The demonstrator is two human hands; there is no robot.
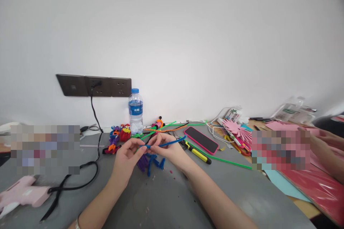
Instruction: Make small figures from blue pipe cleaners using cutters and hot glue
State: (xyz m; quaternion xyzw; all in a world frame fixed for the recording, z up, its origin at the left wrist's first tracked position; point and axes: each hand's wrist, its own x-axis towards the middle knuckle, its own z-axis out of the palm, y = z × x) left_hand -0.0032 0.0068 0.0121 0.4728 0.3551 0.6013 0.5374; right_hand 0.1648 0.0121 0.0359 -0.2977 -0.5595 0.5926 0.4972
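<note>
A blue pipe cleaner [176,141] is pinched between both hands above the grey table. My left hand [129,152] closes thumb and fingers on its left end. Close beside it, my right hand [163,146] grips the same pipe cleaner, whose free end sticks out to the right. Under my hands lie short bent blue pipe cleaner pieces [153,162] and a purple fuzzy bundle [142,163]. Colourful pipe cleaner figures [115,137] sit just behind my left hand. Long green pipe cleaners [231,163] stretch out past my right hand.
A water bottle [135,114] stands by the wall. Right of my hands lie a phone [201,139] and a yellow-black cutter [198,154]. A pink glue gun [27,193] with a black cord rests at left. Another person's hands [322,146] are over pink paper at right.
</note>
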